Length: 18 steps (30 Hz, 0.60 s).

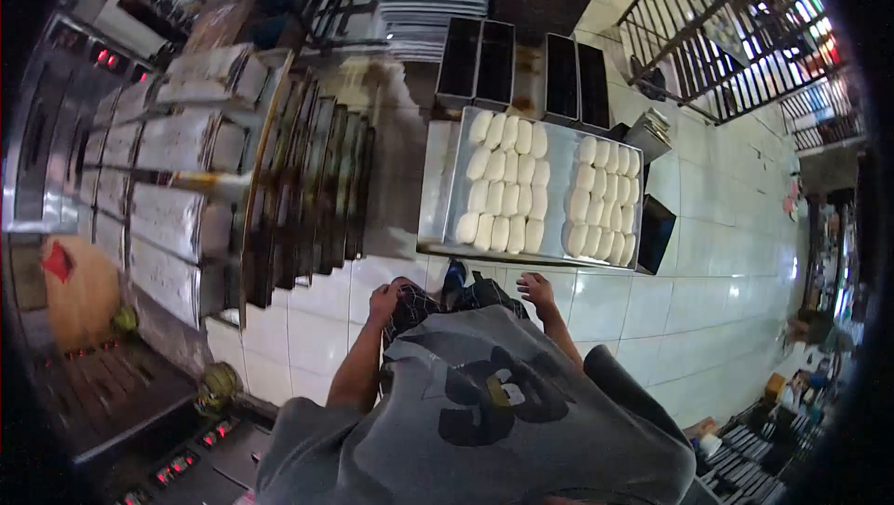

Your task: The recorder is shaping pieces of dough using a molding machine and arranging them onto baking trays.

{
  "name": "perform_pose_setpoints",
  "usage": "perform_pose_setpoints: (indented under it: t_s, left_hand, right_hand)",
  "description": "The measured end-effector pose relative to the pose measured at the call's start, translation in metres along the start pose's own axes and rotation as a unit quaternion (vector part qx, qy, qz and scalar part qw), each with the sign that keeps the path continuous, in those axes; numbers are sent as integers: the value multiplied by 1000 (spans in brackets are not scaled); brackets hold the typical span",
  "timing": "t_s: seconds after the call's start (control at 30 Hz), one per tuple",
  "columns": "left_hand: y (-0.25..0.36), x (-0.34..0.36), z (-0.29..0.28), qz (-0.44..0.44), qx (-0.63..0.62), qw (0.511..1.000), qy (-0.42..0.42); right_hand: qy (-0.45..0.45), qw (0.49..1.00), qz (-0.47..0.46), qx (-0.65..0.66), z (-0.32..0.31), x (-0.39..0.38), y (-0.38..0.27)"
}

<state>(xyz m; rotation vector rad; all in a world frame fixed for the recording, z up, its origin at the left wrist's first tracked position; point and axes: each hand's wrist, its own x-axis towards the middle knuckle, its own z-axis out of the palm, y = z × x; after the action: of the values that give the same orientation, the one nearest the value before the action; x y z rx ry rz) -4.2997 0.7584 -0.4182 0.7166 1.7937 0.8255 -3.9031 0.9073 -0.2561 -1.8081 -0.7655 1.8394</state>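
A large metal tray (pixel 551 226) stands in front of me, just beyond my legs. Many smooth white dough pieces (pixel 503 196) lie on its left part in tight rows, and a second block of dough pieces (pixel 603 200) fills the right part, with a bare strip of metal between them. My left hand (pixel 386 300) hangs by my left thigh with its fingers curled in; nothing shows in it. Near the tray's front edge, my right hand (pixel 535 289) is empty, its fingers loosely apart. Neither hand touches the dough.
Dark empty loaf tins (pixel 477 63) stand behind the tray. To my left, a rack holds stacked long metal tins (pixel 177 151) beside upright dark sheets (pixel 312 170). White floor tiles (pixel 717 226) stretch to the right, toward a barred metal frame (pixel 717 40).
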Motion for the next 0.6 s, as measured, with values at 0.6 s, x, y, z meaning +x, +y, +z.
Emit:
perform_pose_setpoints:
  t_s: [0.6]
  left_hand:
    - [222, 558, 116, -11, 404, 893, -199]
  right_hand:
    - [440, 839, 306, 94, 156, -94, 165]
